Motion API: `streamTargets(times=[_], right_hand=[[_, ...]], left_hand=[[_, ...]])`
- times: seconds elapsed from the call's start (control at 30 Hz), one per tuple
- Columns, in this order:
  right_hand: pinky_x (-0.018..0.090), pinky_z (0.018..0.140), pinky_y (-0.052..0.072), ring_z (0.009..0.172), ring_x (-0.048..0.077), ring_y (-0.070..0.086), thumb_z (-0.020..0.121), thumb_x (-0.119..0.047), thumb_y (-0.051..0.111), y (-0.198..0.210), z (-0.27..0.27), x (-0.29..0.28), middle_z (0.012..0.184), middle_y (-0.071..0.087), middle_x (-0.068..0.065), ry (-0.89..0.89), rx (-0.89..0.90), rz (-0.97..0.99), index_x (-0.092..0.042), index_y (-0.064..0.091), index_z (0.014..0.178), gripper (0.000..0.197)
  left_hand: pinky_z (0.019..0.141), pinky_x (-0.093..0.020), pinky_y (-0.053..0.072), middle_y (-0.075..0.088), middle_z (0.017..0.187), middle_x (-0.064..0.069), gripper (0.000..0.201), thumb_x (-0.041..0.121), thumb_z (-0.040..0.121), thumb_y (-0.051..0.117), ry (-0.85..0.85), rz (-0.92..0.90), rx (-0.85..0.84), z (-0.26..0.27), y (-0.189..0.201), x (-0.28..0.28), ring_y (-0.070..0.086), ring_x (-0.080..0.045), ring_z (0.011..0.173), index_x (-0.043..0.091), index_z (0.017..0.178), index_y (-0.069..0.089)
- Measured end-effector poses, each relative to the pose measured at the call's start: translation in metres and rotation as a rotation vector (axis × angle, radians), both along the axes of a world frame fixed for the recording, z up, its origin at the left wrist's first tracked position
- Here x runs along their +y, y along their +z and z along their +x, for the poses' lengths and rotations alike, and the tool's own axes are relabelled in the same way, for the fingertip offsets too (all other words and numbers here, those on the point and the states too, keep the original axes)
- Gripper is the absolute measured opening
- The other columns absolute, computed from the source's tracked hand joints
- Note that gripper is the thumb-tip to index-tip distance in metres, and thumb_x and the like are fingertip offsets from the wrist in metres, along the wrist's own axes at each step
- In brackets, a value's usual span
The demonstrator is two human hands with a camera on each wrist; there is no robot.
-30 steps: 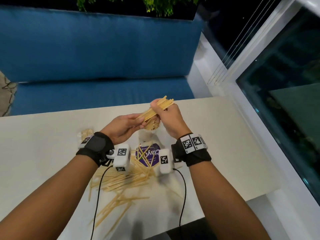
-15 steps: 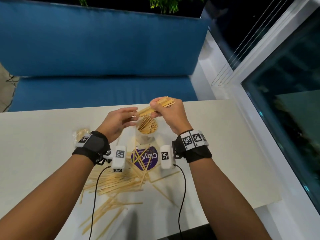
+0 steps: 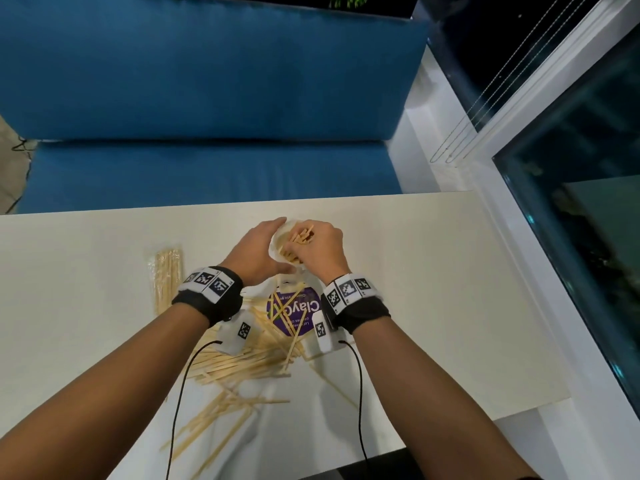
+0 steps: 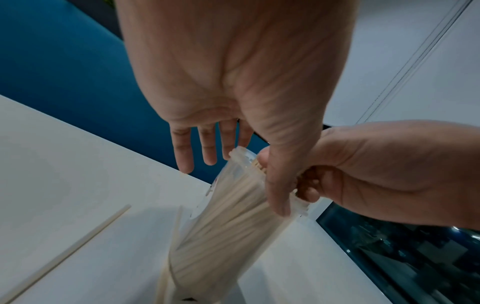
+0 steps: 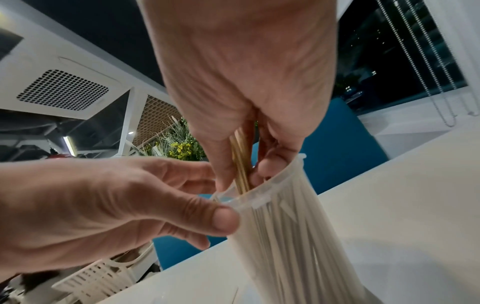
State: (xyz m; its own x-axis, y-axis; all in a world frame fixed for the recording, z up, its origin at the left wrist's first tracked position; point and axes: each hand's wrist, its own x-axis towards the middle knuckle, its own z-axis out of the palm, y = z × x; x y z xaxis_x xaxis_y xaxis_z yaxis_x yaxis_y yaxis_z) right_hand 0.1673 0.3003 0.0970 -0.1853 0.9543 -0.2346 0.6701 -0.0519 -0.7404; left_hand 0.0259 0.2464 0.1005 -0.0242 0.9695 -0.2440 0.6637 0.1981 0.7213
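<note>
Work in hand: loading wooden sticks (image 5: 241, 160) into a translucent jar (image 3: 277, 242) on the bench (image 3: 86, 306).

Position: the jar stands mouth up, upright or nearly so, towards the far middle of the bench, between both hands.

Hands: the left hand (image 3: 256, 254) holds the jar at its rim, with the thumb pressed on the near side and the fingers reaching round the far side. The right hand (image 3: 322, 251) is clamped on a small bundle of sticks, pinched between thumb and fingers directly over the mouth.

Orientation: the bundle's long axis runs close to vertical, in line with the jar's own axis. Its lower ends are inside the mouth; its upper ends are in the right hand and lean slightly away from the person. The sticks already in the jar stand on end, parallel to its wall.

Progress, as judged: partly done. The jar looks well filled and this bundle is entering but not released. A large heap of loose sticks (image 3: 239, 365) lies flat on the near bench, pointing in mixed directions, some across the purple lid (image 3: 311, 306). A packet (image 3: 168, 271) of sticks lies to the left, apart from the heap.

Outstanding: release this bundle, gather the heap, fit the lid
</note>
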Motion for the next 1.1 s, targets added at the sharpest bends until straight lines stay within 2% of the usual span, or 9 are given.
streamTargets(times=[0.13, 0.27, 0.4, 0.53, 0.63, 0.7, 0.83, 0.93, 1.1], right_hand=[[0.012, 0.072, 0.047, 0.096, 0.013, 0.067, 0.078, -0.027, 0.091, 0.008, 0.008, 0.002, 0.103, 0.073, -0.004, 0.001, 0.031, 0.083, -0.020, 0.075, 0.106, 0.034], [0.027, 0.089, 0.057, 0.104, 0.015, 0.065, 0.084, -0.023, 0.086, 0.014, 0.017, -0.001, 0.115, 0.069, 0.000, 0.046, 0.004, 0.193, -0.015, 0.073, 0.118, 0.037], [0.021, 0.101, 0.045, 0.118, 0.012, 0.052, 0.096, -0.017, 0.072, 0.003, 0.020, -0.013, 0.124, 0.062, -0.001, 0.143, -0.119, 0.404, -0.013, 0.071, 0.126, 0.030], [0.037, 0.100, 0.052, 0.114, 0.018, 0.054, 0.101, -0.014, 0.064, -0.011, 0.020, -0.024, 0.121, 0.069, 0.002, 0.227, -0.183, 0.467, -0.009, 0.074, 0.122, 0.024], [0.040, 0.097, 0.051, 0.114, 0.021, 0.055, 0.103, -0.017, 0.058, -0.009, 0.023, -0.030, 0.123, 0.071, 0.002, 0.168, -0.217, 0.596, -0.010, 0.073, 0.123, 0.026], [0.036, 0.108, 0.045, 0.127, 0.020, 0.053, 0.104, -0.017, 0.053, -0.006, 0.025, -0.035, 0.135, 0.065, 0.003, 0.173, -0.187, 0.649, -0.010, 0.067, 0.131, 0.032], [0.036, 0.123, 0.029, 0.151, 0.019, 0.036, 0.106, -0.019, 0.049, -0.015, 0.024, -0.040, 0.155, 0.051, 0.002, 0.456, -0.235, 0.610, -0.015, 0.058, 0.144, 0.040], [0.043, 0.119, 0.040, 0.140, 0.023, 0.051, 0.099, -0.011, 0.063, -0.026, 0.031, -0.034, 0.137, 0.068, 0.005, 0.498, -0.230, 0.625, -0.010, 0.072, 0.126, 0.029], [0.027, 0.110, 0.045, 0.122, 0.015, 0.055, 0.097, -0.005, 0.066, -0.025, 0.036, -0.021, 0.126, 0.069, 0.008, 0.419, -0.086, 0.584, -0.004, 0.074, 0.120, 0.025]], left_hand=[[0.115, -0.042, 0.035, 0.043, 0.156, -0.005, 0.101, 0.035, 0.074, 0.089, 0.014, -0.033, -0.017, -0.002, -0.007, 0.001, 0.043, -0.026, 0.140, 0.020, 0.156, 0.033], [0.110, -0.038, 0.037, 0.045, 0.155, -0.004, 0.099, 0.034, 0.075, 0.089, 0.014, -0.024, -0.037, -0.003, -0.008, 0.002, 0.046, -0.024, 0.137, 0.021, 0.156, 0.034], [0.107, -0.032, 0.037, 0.047, 0.153, -0.004, 0.100, 0.034, 0.074, 0.089, 0.015, -0.015, -0.052, -0.005, -0.012, 0.002, 0.048, -0.022, 0.134, 0.021, 0.156, 0.033], [0.101, -0.025, 0.034, 0.048, 0.152, -0.004, 0.100, 0.032, 0.075, 0.089, 0.007, 0.000, -0.054, -0.007, -0.016, 0.002, 0.050, -0.021, 0.131, 0.020, 0.156, 0.033], [0.104, -0.026, 0.032, 0.045, 0.154, -0.004, 0.104, 0.034, 0.072, 0.091, 0.005, 0.013, -0.060, -0.006, -0.019, 0.003, 0.047, -0.022, 0.136, 0.018, 0.156, 0.032], [0.108, -0.027, 0.031, 0.041, 0.157, -0.004, 0.112, 0.037, 0.067, 0.093, 0.004, 0.012, -0.079, -0.004, -0.021, 0.003, 0.042, -0.021, 0.140, 0.017, 0.157, 0.029], [0.115, -0.031, 0.032, 0.038, 0.160, -0.005, 0.110, 0.034, 0.073, 0.089, 0.007, 0.029, -0.106, -0.001, -0.030, 0.001, 0.039, -0.023, 0.145, 0.017, 0.160, 0.023], [0.111, -0.028, 0.033, 0.046, 0.155, -0.002, 0.102, 0.037, 0.077, 0.087, 0.030, 0.062, -0.093, 0.000, -0.035, 0.000, 0.045, -0.022, 0.140, 0.017, 0.158, 0.029], [0.110, -0.028, 0.032, 0.047, 0.155, -0.002, 0.105, 0.039, 0.073, 0.089, 0.036, 0.068, -0.088, -0.001, -0.037, 0.000, 0.045, -0.023, 0.140, 0.018, 0.157, 0.030]])
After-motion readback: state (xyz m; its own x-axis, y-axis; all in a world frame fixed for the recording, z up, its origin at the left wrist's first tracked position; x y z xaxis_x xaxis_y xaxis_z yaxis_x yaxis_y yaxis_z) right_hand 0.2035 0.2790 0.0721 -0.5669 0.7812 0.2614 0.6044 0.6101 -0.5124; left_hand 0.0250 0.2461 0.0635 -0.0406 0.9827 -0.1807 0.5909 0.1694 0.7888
